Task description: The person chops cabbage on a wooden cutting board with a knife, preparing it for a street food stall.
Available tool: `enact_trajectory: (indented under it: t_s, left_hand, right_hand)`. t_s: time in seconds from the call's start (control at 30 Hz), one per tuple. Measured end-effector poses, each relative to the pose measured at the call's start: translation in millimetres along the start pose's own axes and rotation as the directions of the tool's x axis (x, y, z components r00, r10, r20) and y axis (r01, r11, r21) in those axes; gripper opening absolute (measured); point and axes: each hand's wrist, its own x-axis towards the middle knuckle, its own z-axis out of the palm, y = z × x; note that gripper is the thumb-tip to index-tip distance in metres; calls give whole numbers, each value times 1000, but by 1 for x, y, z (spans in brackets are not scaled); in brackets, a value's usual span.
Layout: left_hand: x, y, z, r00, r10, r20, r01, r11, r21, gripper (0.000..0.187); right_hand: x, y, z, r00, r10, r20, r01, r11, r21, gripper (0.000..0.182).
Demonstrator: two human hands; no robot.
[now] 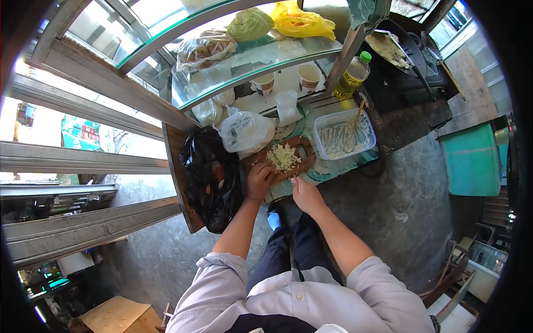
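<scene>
A pale heap of finely shredded cabbage (283, 157) lies on a brown wooden cutting board (303, 164). My left hand (259, 181) rests at the board's left front, its fingers bent together beside the shreds; what lies under them is hidden. Just off the front edge, my right hand (305, 192) is closed, with a small light tip showing at its fingers; the thing it grips is too small to make out. Behind the board sits a white plastic bag (246, 132). To the right stands a clear plastic tub (319, 142) holding pale batter and a wooden-handled utensil (358, 114).
A black plastic bag (208, 186) fills the left end. Behind stand paper cups (308, 79) and an oil bottle (353, 77) with a green cap. A glass shelf (261, 64) overhangs the counter. At the right back, a wok (397, 53) sits on the stove.
</scene>
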Motion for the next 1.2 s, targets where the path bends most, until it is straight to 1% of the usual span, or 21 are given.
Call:
enact_trajectory:
  t_s: [0.13, 0.23, 0.33, 0.37, 0.4, 0.47, 0.53, 0.57, 0.63, 0.7, 0.77, 0.83, 0.9, 0.93, 0.97, 1.0, 1.03, 1.07, 1.13, 1.2]
  left_hand:
    - [-3, -3, 1, 1000, -5, -9, 6, 1000, 21, 19]
    - [-7, -1, 0, 999, -45, 5, 45, 999, -19, 19]
    - [-3, -2, 1, 999, -36, -11, 37, 999, 8, 19]
    - [-2, -2, 1, 1000, -11, -27, 11, 1000, 0, 19]
    - [-2, -2, 1, 999, 12, -41, -12, 1000, -7, 19]
    - [-1, -2, 1, 999, 8, -31, -8, 1000, -3, 18]
    - [-2, -3, 0, 1000, 2, -15, -2, 1000, 4, 18]
    - [-3, -4, 0, 1000, 0, -15, 0, 1000, 8, 18]
    - [-6, -4, 2, 1000, -8, -14, 9, 1000, 13, 17]
    - [-3, -6, 2, 1000, 13, -23, -13, 1000, -4, 17]
    - [-8, -5, 1, 1000, -2, -15, 2, 1000, -8, 18]
    - [-4, -3, -2, 1000, -6, -17, 6, 1000, -13, 20]
    - [-4, -2, -5, 999, 48, -6, -48, 998, 39, 23]
    - [-4, -4, -6, 999, 45, -5, -45, 998, 42, 23]
    - [-6, -5, -7, 999, 42, -6, -41, 995, 86, 25]
    - [-6, -4, -8, 999, 37, -7, -36, 991, 128, 27]
    - [-8, -3, -9, 1000, 28, -1, -27, 991, 127, 27]
    - [-10, -2, -10, 1000, 7, 10, -8, 993, 121, 30]
    - [-8, 2, -12, 1000, -19, 23, 16, 993, 117, 34]
    - [-4, 6, -13, 998, -63, -6, 63, 995, 72, 36]
  right_hand:
    - [-4, -10, 7, 999, -9, 51, 8, 1000, 16, 37]
    - [0, -6, 4, 998, -43, 48, 42, 999, 15, 37]
    - [2, -4, 2, 999, -26, 39, 25, 999, 25, 37]
    - [3, -3, 1, 999, -29, 39, 28, 999, 21, 37]
    - [3, -3, 1, 997, -46, 55, 45, 999, 10, 37]
    - [3, -3, 1, 995, -63, 72, 64, 998, -1, 37]
    - [2, -8, 2, 996, 22, 88, -15, 996, -84, 38]
    - [4, -8, 4, 996, 22, 91, -14, 996, -83, 38]
    - [8, -8, 7, 990, 86, 115, -65, 982, -175, 39]
    - [14, -10, 5, 991, 69, 114, -46, 980, -191, 40]
    - [12, -9, 9, 990, 59, 127, -32, 978, -206, 41]
    - [17, -2, 12, 990, 54, 128, -31, 984, -174, 41]
    - [17, 4, 15, 991, 41, 125, -23, 990, -142, 42]
    - [18, 6, 16, 993, 30, 113, -18, 994, -109, 42]
    - [19, 9, 17, 993, 32, 117, -20, 994, -106, 42]
    - [19, 10, 15, 993, -3, 121, 10, 998, -60, 42]
    - [18, 12, 15, 991, -35, 127, 37, 999, -14, 42]
    - [15, 14, 14, 990, -26, 137, 28, 1000, -13, 42]
    - [12, 11, 8, 995, -55, 84, 53, 998, 25, 41]
    - [8, 8, 3, 996, -45, 78, 41, 998, 51, 40]
